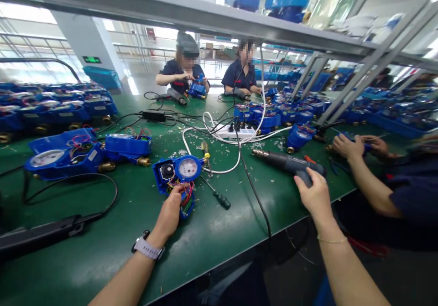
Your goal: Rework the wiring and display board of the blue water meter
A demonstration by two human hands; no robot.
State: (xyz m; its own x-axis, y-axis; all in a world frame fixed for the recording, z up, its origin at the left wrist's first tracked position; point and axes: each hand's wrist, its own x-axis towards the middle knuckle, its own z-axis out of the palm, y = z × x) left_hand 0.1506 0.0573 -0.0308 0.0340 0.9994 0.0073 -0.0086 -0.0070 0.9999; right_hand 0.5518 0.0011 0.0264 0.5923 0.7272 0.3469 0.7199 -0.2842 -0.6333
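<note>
My left hand, with a watch on the wrist, rests closed on the red and coloured wires at the near end of an opened blue water meter on the green table. My right hand grips the handle of a dark heat gun, which lies nearly level with its metal nozzle pointing left. A green-handled screwdriver lies just right of the meter. A yellow-handled screwdriver lies beyond it.
More blue meters sit at left and far right. A white power strip with tangled cords lies mid-table. A black cable runs off the near edge. A co-worker's hands work at right; two people sit opposite.
</note>
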